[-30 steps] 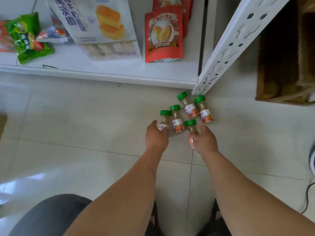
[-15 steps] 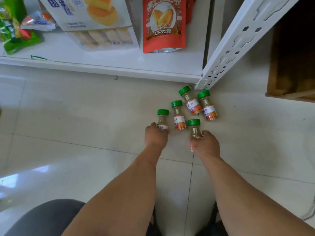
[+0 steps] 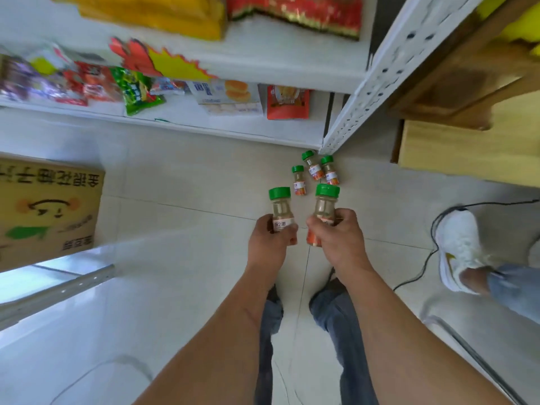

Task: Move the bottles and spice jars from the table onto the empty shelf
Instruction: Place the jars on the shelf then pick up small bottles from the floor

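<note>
Five small clear spice jars with green screw caps and white-and-orange labels are seen. Two of them are held upright above the tiled floor [image 3: 181, 229], side by side and slightly apart. The jar in the left hand [image 3: 281, 213] shows pale contents and a white label; the jar in the right hand [image 3: 323, 211] shows a tan powder, with an orange label band visible below the fingers. The left hand [image 3: 270, 244] is wrapped around the lower body of its jar, fingers curled across the label. The right hand [image 3: 339, 238] is closed likewise around the lower half of its jar, the cap and neck left exposed.

Three more jars [image 3: 314, 172] are left standing on the floor in a tight cluster just before the foot of the white shelf upright [image 3: 377, 83]. Snack packets [image 3: 137, 89] are stocked on the low shelf behind. A cardboard box [image 3: 46, 209] lies at the left, and a white sneaker [image 3: 458, 247] is seen at the right.
</note>
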